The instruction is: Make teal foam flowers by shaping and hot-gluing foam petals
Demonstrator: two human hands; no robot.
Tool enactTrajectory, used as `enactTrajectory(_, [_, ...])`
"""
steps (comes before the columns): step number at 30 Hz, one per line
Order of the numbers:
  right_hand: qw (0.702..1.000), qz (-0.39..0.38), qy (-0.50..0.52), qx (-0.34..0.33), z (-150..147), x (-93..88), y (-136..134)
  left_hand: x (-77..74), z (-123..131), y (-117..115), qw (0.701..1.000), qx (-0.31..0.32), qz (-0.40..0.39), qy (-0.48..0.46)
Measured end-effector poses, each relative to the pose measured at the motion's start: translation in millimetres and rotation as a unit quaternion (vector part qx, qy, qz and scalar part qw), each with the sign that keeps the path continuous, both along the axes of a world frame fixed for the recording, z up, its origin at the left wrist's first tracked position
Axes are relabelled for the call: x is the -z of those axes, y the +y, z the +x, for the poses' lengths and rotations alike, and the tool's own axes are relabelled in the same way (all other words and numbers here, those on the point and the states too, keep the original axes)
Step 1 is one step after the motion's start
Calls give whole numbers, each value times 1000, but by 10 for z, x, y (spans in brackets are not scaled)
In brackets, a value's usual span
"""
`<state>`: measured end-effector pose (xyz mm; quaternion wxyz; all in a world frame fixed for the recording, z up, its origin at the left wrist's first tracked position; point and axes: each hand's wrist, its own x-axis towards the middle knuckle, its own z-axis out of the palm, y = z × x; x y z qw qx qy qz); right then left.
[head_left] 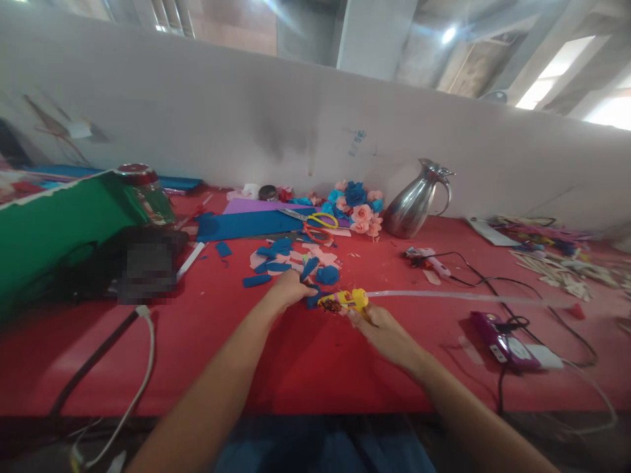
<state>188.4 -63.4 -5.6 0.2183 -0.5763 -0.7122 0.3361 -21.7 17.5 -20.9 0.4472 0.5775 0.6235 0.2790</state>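
My right hand (380,326) is closed round the grip of a yellow glue gun (345,301), whose long clear glue stick (458,297) trails off to the right. The gun's nozzle points left at a blue paper piece (314,297). My left hand (290,286) pinches that blue piece on the red table (305,361). Just beyond lie several loose blue and pink paper petals (290,257).
Orange-handled scissors (315,223) lie on blue and purple sheets (246,222). Finished paper flowers (357,203) and a steel jug (414,200) stand by the wall. A second glue gun (428,257), cables, a purple device (497,338) and wooden sticks (557,266) lie right. Green board (59,223) stands left.
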Motion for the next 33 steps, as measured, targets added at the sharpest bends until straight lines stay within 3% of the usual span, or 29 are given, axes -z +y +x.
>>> enactTrajectory(12, [999,18,-44,0,21,4,56,-132,-9,-1,995,22,-5,96])
enactTrajectory(25, [994,33,-104,25,81,-72,87,-129,4,16,993,34,-3,114])
enactTrajectory(33, [995,28,-97,-3,-56,-25,55,-63,-16,-3,994,37,-2,100])
